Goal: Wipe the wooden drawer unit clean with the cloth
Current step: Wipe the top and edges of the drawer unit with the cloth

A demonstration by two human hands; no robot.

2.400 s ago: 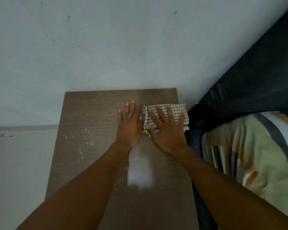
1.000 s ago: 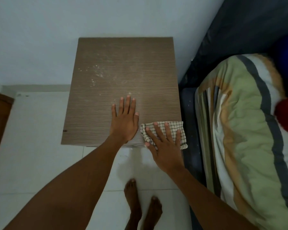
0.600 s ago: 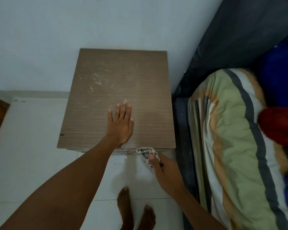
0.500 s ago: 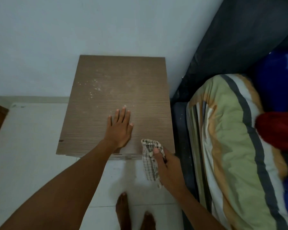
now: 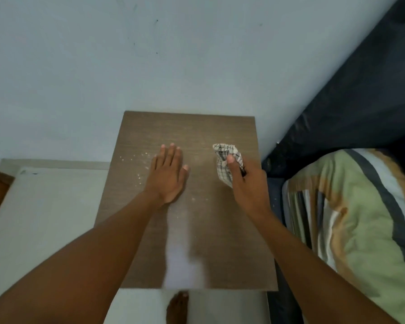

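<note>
Two hands at the wooden drawer unit (image 5: 220, 242), checked cloth (image 5: 223, 170) bunched in the right.
Striped bedding (image 5: 351, 218) lies just right of the unit, which stands against a pale wall (image 5: 150, 54) with floor tiles (image 5: 45, 218) to its left. The left hand (image 5: 167, 176) lies flat, fingers straight, beside white specks (image 5: 138, 177). The right hand (image 5: 248, 188) pinches the cloth over the top's far right part.

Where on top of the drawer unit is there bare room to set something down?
The back strip of the drawer unit, between the wall and the fingertips, is bare. So is the near half, up to the front edge. Crowded middle: left hand flat, right hand holding the cloth, crumbs beside the left hand.
</note>
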